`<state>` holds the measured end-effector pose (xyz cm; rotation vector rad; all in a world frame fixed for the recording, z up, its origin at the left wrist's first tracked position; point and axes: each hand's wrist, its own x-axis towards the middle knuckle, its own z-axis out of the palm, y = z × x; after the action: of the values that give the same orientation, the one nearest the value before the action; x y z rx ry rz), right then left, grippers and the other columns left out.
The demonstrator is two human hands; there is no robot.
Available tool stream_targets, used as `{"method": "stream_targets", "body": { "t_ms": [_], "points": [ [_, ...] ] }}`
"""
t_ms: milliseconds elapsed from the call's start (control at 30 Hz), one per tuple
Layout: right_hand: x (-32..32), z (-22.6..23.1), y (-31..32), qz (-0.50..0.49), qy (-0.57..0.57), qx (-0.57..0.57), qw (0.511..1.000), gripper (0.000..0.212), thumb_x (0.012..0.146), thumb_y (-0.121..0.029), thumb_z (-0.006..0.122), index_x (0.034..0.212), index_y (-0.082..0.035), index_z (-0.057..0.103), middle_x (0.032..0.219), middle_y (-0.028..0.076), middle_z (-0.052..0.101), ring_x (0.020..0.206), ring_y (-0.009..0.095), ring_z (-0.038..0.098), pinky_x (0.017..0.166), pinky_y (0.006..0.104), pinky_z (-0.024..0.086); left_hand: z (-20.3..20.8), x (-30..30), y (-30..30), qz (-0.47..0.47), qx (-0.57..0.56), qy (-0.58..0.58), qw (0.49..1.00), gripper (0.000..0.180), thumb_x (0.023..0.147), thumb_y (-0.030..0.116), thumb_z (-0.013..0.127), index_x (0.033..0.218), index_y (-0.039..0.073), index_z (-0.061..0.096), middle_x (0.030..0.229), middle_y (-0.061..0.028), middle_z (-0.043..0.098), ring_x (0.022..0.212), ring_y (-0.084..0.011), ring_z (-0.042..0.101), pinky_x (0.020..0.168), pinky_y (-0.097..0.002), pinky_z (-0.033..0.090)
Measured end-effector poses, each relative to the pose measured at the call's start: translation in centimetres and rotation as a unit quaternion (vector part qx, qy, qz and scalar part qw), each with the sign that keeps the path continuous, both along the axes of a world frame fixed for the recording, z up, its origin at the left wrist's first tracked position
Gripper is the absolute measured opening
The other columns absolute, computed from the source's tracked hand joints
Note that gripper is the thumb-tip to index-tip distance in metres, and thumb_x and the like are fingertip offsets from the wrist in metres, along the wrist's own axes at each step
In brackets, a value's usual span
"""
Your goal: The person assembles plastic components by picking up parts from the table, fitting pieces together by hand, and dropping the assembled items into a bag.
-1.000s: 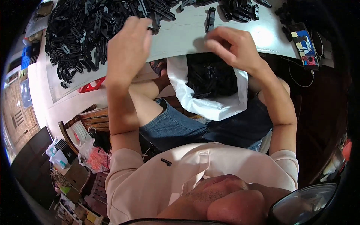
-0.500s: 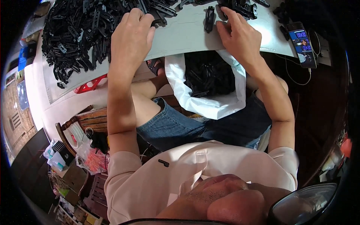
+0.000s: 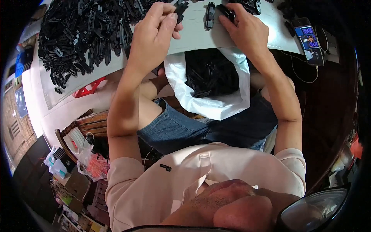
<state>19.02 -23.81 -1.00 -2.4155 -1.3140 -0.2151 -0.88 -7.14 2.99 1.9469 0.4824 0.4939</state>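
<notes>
Between the thumb and fingers of my left hand [image 3: 154, 36] is a black plastic part [image 3: 181, 11], raised over the white tabletop [image 3: 189, 36]. My right hand [image 3: 249, 31] pinches another dark plastic part [image 3: 227, 12] at its fingertips. A long black plastic piece [image 3: 210, 16] lies alone on the table between my hands, touched by neither. To the left of my left hand spreads a big heap of similar black parts [image 3: 87, 36]. The exact shape of both held parts is partly covered by my fingers.
A white sack [image 3: 216, 112], its mouth wide and black parts inside, sits between my legs below the table edge. More black parts [image 3: 251, 5] lie beyond my right hand. At the table's right edge a phone [image 3: 309, 42] stands with its cable.
My left hand has moved right from the heap's edge, now with a black part in its fingers. My right hand has closed on a dark part. The view has shifted slightly.
</notes>
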Motion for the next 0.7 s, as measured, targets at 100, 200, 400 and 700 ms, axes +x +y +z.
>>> {"method": "stream_targets", "body": {
  "t_ms": [100,200,400,700],
  "points": [
    [0.8,-0.3,-0.3,0.035,-0.02,-0.008,0.999,0.039,0.094,-0.042,0.073,0.122,-0.015,0.07,0.075,0.005,0.07,0.064,0.024,0.068,0.057,0.036,0.053,-0.1,0.6,-0.3,-0.035,-0.186,-0.024,0.982,0.028,0.109,0.022,0.049,0.124,0.001,0.06,0.095,-0.0049,0.069,0.075,-0.0101,0.063,0.063,-0.023,0.046],
    [1.0,1.1,-0.5,0.059,0.105,-0.006,0.993,0.039,0.098,-0.041,0.068,0.123,-0.011,0.072,0.075,0.004,0.069,0.063,0.018,0.067,0.056,0.031,0.051,0.6,1.3,-0.6,-0.053,-0.386,-0.053,0.919,0.028,0.108,0.021,0.053,0.125,0.002,0.063,0.099,-0.0044,0.068,0.073,-0.0089,0.058,0.06,-0.021,0.042],
    [-0.5,3.6,-1.0,0.115,0.648,0.176,0.732,0.023,0.093,-0.002,0.063,0.115,-0.004,0.067,0.067,-0.002,0.059,0.052,0.007,0.052,0.049,0.0226,0.041,-0.8,2.2,-1.0,-0.073,-0.291,-0.025,0.954,0.031,0.105,0.023,0.061,0.126,0.001,0.063,0.097,-0.0003,0.065,0.072,-0.004,0.055,0.058,-0.0193,0.04],
    [-0.6,3.4,-1.8,0.188,0.649,0.178,0.716,0.03,0.104,-0.03,0.063,0.124,-0.008,0.07,0.084,0.002,0.069,0.064,0.011,0.065,0.054,0.0255,0.049,-1.4,2.9,-2.5,-0.066,-0.175,-0.005,0.982,0.038,0.107,0.028,0.06,0.135,0.002,0.059,0.083,0.0054,0.054,0.066,-0.0024,0.047,0.055,-0.0185,0.035]
  ]
}}
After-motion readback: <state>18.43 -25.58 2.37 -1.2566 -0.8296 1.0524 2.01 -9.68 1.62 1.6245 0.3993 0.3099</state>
